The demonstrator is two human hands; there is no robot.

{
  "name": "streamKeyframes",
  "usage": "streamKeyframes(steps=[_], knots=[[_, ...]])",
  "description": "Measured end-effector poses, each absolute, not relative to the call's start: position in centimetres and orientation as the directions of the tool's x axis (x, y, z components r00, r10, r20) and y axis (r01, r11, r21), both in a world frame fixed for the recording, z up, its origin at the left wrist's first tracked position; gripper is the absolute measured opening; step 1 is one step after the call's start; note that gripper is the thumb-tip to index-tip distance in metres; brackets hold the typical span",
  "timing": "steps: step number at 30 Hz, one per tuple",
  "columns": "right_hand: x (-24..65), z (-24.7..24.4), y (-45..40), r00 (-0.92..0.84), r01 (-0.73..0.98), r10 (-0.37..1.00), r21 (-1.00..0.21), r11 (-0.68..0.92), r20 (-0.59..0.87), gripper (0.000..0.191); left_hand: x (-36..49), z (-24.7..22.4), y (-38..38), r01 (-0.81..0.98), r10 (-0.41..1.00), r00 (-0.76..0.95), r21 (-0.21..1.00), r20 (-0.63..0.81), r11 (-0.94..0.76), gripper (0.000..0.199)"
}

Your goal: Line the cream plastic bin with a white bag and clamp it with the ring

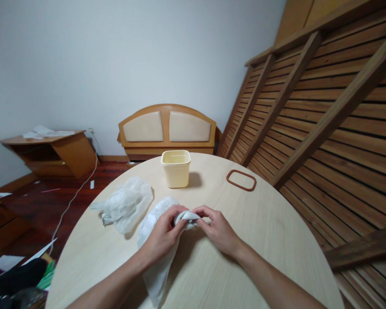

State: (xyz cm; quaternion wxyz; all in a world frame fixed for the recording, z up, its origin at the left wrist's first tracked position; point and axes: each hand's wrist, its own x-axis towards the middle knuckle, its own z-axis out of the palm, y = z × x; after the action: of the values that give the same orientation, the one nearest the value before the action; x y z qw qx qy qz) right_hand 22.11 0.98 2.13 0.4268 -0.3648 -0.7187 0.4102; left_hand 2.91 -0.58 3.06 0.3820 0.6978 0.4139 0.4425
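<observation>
A thin white plastic bag [156, 281] hangs and spreads below and behind my left hand [167, 229], its gathered, twisted part between my two hands. My left hand is closed on that bunched part, thumb on top. Opposite it, my right hand [217, 229] pinches the other end of the twist between thumb and fingers. Just beyond my hands stands an upright pale yellow plastic bin [177, 175], open at the top. Left of the bin lies a second crumpled white plastic bag [127, 206], apart from my hands.
On the round light-wood table [244, 257], a brown rounded rectangular ring [241, 189] lies flat at the right. Wooden slatted panels [309, 120] lean close to the table's right edge. Behind are a headboard [167, 126] and a low desk [56, 150]; a white cable [71, 201] crosses the floor.
</observation>
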Motion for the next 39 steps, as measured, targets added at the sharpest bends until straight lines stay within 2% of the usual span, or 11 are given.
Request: streamKeyframes(steps=[5,10,13,18,20,22,25,27,31,35,39], knots=[[22.1,1.6,1.3,-0.298,0.216,0.882,-0.874,0.435,0.366,0.007,2.9,3.1,-0.6,0.272,0.939,0.282,0.923,0.194,-0.273,0.026],[22.1,1.4,1.6,-0.233,0.306,0.881,-0.829,0.469,0.412,0.009,3.2,2.8,-0.7,0.053,0.952,0.239,0.976,0.192,-0.210,0.030],[21.8,1.0,1.6,-0.196,0.306,0.909,-0.857,0.414,0.369,0.011,3.4,2.6,-0.7,0.013,0.944,0.280,0.983,0.172,-0.183,0.028],[21.6,1.0,1.5,-0.178,0.195,0.957,-0.945,0.263,0.230,0.005,3.4,2.2,-0.4,0.040,0.961,0.223,0.983,0.164,-0.177,0.022],[21.6,1.6,1.2,-0.238,0.127,0.948,-0.960,0.249,0.214,0.011,3.3,2.2,-0.4,0.047,0.971,0.149,0.979,0.188,-0.197,0.021],[21.7,2.3,0.8,-0.309,0.109,0.921,-0.953,0.282,0.237,0.021,3.3,2.5,-0.4,0.088,0.977,0.077,0.974,0.201,-0.207,0.021],[21.7,3.1,0.2,-0.376,0.186,0.874,-0.899,0.397,0.308,0.032,3.2,2.9,-0.5,0.144,0.981,0.035,0.970,0.193,-0.196,0.021],[21.6,3.1,0.1,-0.376,0.233,0.863,-0.867,0.441,0.338,0.035,3.2,3.0,-0.5,0.122,0.981,0.059,0.974,0.185,-0.191,0.022],[21.4,2.7,0.3,-0.328,0.233,0.888,-0.884,0.406,0.321,0.024,3.2,2.6,-0.7,0.112,0.971,0.076,0.966,0.228,-0.235,0.024],[21.4,2.4,0.6,-0.292,0.220,0.911,-0.906,0.362,0.293,0.019,3.0,2.5,-1.1,0.256,0.921,0.151,0.886,0.359,-0.387,0.025],[21.5,2.3,0.8,-0.280,0.222,0.923,-0.918,0.329,0.263,0.019,2.7,3.0,-1.3,0.401,0.884,0.217,0.788,0.414,-0.467,0.023]])
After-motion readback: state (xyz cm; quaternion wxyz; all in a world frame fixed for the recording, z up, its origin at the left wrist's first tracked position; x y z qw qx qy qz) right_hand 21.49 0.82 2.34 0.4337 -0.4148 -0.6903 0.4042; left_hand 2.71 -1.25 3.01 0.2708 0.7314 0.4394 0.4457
